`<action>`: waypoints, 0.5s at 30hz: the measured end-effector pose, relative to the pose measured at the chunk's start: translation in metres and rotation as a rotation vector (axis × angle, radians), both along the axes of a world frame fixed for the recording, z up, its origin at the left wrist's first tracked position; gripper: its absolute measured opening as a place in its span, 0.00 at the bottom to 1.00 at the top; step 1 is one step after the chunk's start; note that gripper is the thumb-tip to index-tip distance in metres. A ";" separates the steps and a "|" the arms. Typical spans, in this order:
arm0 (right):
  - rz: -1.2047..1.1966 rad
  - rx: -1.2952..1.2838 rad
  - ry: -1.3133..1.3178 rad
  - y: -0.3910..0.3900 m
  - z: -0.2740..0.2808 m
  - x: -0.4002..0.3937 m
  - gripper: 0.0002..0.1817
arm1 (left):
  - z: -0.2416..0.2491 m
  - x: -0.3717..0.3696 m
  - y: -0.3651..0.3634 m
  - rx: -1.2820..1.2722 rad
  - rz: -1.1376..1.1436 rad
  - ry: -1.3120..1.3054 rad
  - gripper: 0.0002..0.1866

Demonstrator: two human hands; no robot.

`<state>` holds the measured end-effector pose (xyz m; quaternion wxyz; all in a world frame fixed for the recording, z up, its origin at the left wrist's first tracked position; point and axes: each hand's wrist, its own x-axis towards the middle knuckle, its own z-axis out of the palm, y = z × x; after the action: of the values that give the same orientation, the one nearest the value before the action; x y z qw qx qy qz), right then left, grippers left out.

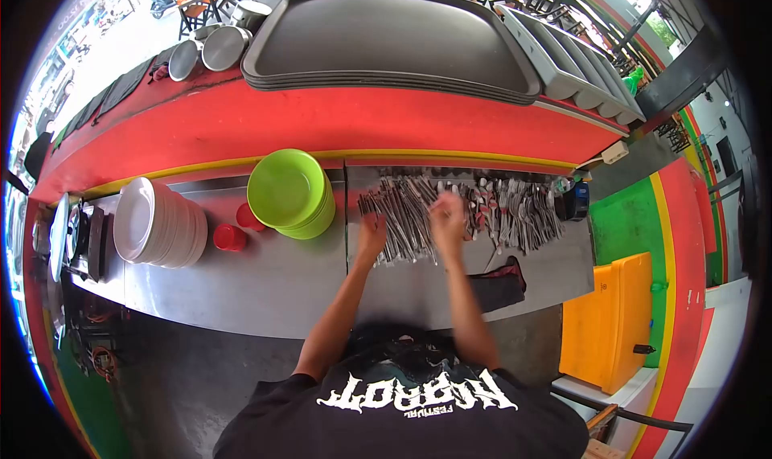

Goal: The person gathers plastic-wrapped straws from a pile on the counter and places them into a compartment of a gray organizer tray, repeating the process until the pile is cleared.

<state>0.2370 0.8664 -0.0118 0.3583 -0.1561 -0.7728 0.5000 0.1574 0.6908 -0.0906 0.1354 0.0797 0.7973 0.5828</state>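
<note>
green bowls: lime green
plates: white
cups: red
cutlery: silver
counter top: grey steel
counter ledge: red, yellow stripe
trays: dark grey
bin: orange
shirt: black, white lettering
cloth: black, red edge

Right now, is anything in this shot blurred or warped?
Head view: strong fisheye bends the long red counter edge and darkens the corners; the right hand is motion-smeared over the pile of metal cutlery; the left hand looks sharper.
</note>
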 end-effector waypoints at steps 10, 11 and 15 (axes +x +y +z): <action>0.056 0.391 -0.478 -0.113 -0.086 0.027 0.34 | -0.043 0.039 -0.013 -0.018 -0.117 -0.231 0.44; 0.059 0.397 -0.490 -0.110 -0.086 0.027 0.32 | -0.043 0.038 -0.013 0.004 -0.122 -0.269 0.43; 0.035 0.350 -0.567 -0.101 -0.077 0.028 0.27 | -0.065 0.037 -0.010 0.116 -0.039 -0.214 0.37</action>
<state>0.2652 0.7650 -0.0891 0.1418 -0.2118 -0.9184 0.3026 0.1942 0.6810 -0.1557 0.2260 0.0404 0.7417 0.6302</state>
